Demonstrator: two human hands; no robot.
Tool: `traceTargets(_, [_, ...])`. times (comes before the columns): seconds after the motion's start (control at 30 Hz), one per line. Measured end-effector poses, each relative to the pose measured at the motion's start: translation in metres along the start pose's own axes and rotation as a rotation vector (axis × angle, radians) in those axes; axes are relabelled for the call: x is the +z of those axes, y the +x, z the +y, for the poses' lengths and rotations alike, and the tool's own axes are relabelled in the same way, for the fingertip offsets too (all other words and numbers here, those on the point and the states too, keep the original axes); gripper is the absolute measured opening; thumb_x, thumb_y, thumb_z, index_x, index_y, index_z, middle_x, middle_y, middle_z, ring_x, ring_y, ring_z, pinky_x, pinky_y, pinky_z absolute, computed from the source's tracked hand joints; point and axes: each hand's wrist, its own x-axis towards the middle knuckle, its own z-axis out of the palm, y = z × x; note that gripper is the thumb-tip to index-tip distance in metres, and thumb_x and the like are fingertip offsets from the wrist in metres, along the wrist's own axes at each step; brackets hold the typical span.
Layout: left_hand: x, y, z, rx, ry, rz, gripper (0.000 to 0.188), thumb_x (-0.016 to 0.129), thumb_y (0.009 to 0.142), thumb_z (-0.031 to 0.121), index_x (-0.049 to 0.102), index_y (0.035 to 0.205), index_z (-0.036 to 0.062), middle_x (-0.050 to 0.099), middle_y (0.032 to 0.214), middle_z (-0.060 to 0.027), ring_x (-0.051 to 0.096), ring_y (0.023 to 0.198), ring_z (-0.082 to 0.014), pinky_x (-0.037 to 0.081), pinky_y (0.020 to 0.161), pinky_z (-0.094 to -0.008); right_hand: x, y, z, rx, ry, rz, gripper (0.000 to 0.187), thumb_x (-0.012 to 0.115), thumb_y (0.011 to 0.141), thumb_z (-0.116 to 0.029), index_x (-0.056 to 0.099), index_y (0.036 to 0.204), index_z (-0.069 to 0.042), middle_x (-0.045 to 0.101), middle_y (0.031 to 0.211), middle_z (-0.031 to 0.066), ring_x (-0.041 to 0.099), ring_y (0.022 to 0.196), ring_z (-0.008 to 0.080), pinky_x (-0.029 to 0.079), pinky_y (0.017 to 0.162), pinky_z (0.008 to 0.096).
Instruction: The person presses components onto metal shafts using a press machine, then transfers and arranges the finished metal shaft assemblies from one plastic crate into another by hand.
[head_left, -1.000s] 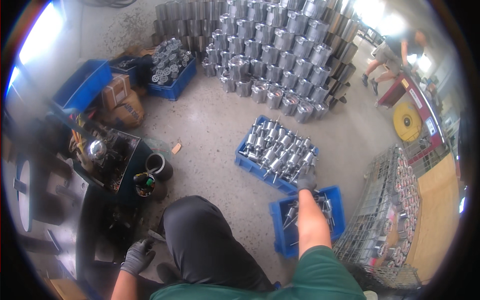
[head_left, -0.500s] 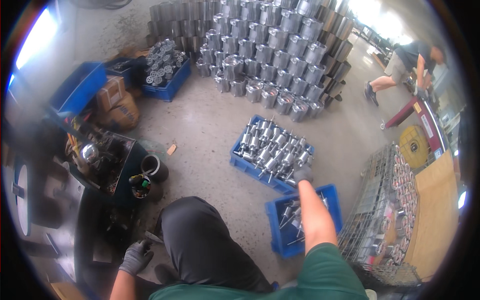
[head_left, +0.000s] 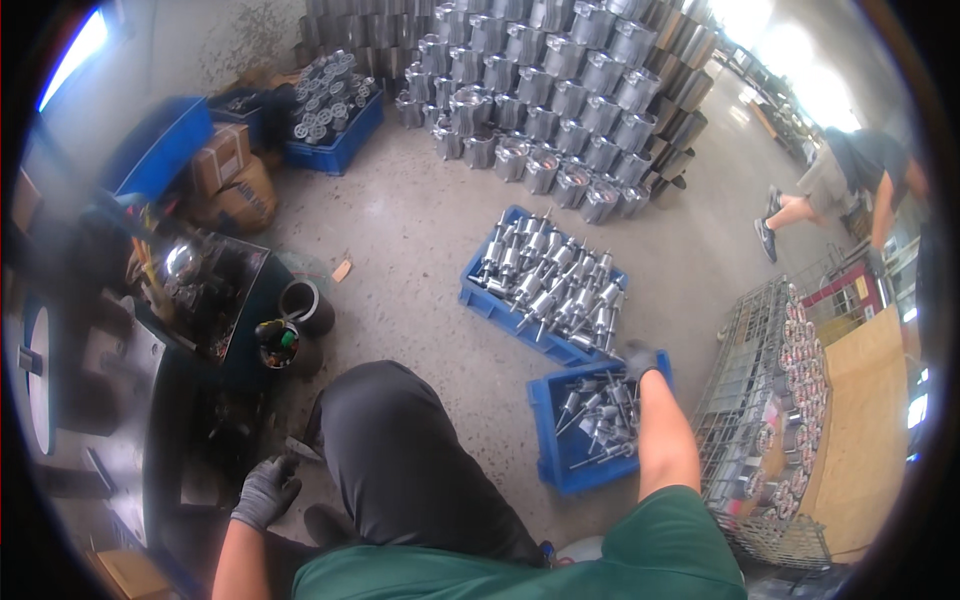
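Note:
My right hand, in a grey glove, hovers over the far right rim of the nearer blue bin. Motion smears its fingers, so whether they hold anything does not show. Metal shafts with thicker silver bodies lie loosely in that bin, partly behind my forearm. Just beyond it, a second blue bin is heaped with similar silver shafts. My left hand, also gloved, is low beside my knee with its fingers curled in. What they hold, if anything, is hidden. A flat metal piece shows near its fingertips.
Stacked silver housings stand at the back. A wire cage holding round parts is on the right, with another person bending beyond it. A dark machine and a black bucket are at left.
My right hand has moved from the near right corner of the farther bin to the nearer bin's rim. The view has shifted slightly. The other person has moved right and nearer.

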Motion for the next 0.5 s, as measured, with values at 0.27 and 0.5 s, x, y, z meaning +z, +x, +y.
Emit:
traceTargets(0.27, [-0.011,-0.003,0.010,0.012,-0.006,-0.004,0.038,0.072,0.085,0.023,0.069,0.120,0.0084,0.073,0.104,-0.0140,0.070,0.100,-0.0328,0.056,0.091,-0.0447,-0.064,-0.042,-0.064,-0.004,0.108,-0.141,0.043,0.053,0.099,-0.040,0.074,0.114,-0.005,0.073,0.116,0.0223,0.070,0.107,0.0411,0.054,0.094,0.0486])
traceTargets(0.5, [-0.006,0.003,0.003,0.024,0.020,-0.033,0.039,0.073,0.085,0.025,0.070,0.120,0.0082,0.073,0.107,-0.0139,0.070,0.103,-0.0333,0.055,0.094,-0.0455,-0.052,-0.045,-0.057,0.057,0.136,-0.176,0.058,0.054,0.097,-0.053,0.071,0.123,-0.004,0.071,0.125,0.0220,0.065,0.120,0.0404,0.049,0.104,0.0453])
